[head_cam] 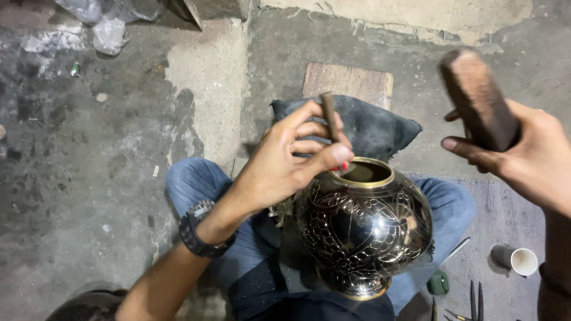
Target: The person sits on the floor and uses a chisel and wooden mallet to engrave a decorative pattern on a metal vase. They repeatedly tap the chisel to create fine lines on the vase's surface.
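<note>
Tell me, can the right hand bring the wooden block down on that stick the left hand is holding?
Probably yes. The right hand holds the block raised, with open air between it and the stick, whose top pokes out above the left hand.

Vase [363, 223]: glossy dark metal with engraved brass-coloured lines and a polished brass rim, resting in your lap. Mallet [479, 98] in your right hand [526, 148]: worn, matt wood. Punch [329, 113] in your left hand [285, 157]: dull metal. Cushion [375, 128]: dark matt cloth. Floor [89, 178]: rough, stained concrete.
</note>
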